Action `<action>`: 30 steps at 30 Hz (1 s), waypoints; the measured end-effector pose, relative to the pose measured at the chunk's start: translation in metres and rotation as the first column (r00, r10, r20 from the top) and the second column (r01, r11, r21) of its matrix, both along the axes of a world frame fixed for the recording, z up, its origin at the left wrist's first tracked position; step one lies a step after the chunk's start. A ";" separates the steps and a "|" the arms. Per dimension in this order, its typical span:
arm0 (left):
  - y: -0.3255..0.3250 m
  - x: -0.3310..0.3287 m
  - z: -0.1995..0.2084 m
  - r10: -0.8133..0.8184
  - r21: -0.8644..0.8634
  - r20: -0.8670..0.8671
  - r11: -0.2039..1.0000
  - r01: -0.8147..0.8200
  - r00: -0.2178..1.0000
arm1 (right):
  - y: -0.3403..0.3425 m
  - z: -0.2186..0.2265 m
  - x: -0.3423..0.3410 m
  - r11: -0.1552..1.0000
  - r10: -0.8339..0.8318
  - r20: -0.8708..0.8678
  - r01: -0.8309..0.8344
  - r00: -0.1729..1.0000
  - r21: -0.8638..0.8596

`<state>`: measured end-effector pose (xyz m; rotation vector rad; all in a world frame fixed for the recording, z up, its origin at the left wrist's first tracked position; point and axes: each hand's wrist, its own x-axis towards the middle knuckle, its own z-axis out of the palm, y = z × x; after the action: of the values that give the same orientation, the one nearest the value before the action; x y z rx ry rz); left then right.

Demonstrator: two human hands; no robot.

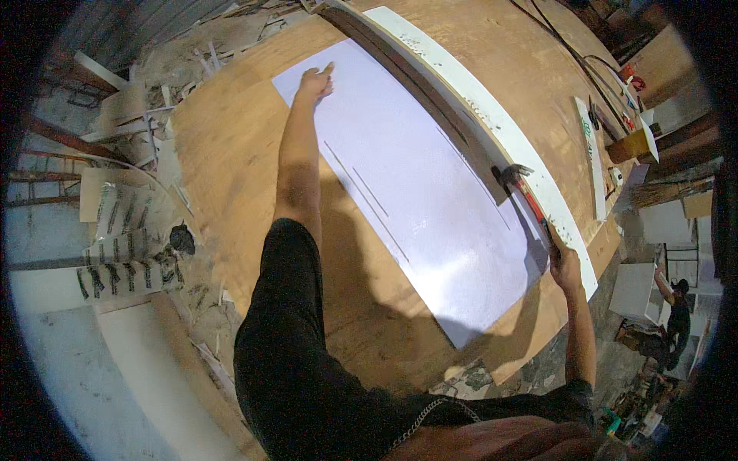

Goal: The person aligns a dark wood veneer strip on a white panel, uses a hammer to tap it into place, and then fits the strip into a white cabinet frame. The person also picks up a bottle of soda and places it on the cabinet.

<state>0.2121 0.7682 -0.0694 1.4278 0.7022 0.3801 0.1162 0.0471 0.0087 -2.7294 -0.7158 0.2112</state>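
A long white panel [392, 177] with thin dark lines lies flat on a wooden tabletop. At its far left end rests my left hand [316, 83], arm stretched out, thumb standing apart from the partly curled fingers; I see nothing held in it. My right hand [566, 269] is closed round the handle of a claw hammer [529, 198] with a red and dark grip. The hammer's head is over the panel's right side, beside a long upright board with a white top edge [492, 111]. The hammer casts a shadow on the panel.
The wooden tabletop [231, 138] extends around the panel. At the right lie a white strip [590, 157], a pair of scissors [593, 115] and dark cables [573, 50]. Wood scraps [157, 127] litter the floor at left. Another person [676, 323] is at far right.
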 end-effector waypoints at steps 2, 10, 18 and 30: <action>-0.033 0.040 -0.010 0.049 -0.081 0.059 0.996 -0.044 0.997 | 0.001 0.002 -0.007 0.998 -0.019 0.026 0.020 0.999 -0.057; -0.040 0.159 -0.065 -0.142 0.202 -0.161 0.964 0.173 0.977 | 0.007 -0.001 -0.007 0.998 -0.003 0.049 0.006 0.999 -0.062; -0.039 0.199 -0.089 0.047 0.376 -0.383 0.920 0.109 0.923 | 0.021 0.003 -0.014 0.989 -0.120 -0.077 0.113 0.990 -0.093; -0.066 0.182 -0.069 0.211 0.523 -0.301 0.852 -0.024 0.930 | 0.035 0.013 -0.023 0.968 -0.203 -0.071 0.190 0.976 -0.163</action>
<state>0.3942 0.7020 -0.1382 1.9976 1.0356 0.4361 0.0929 0.0825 0.0213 -2.8948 -0.4161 0.3519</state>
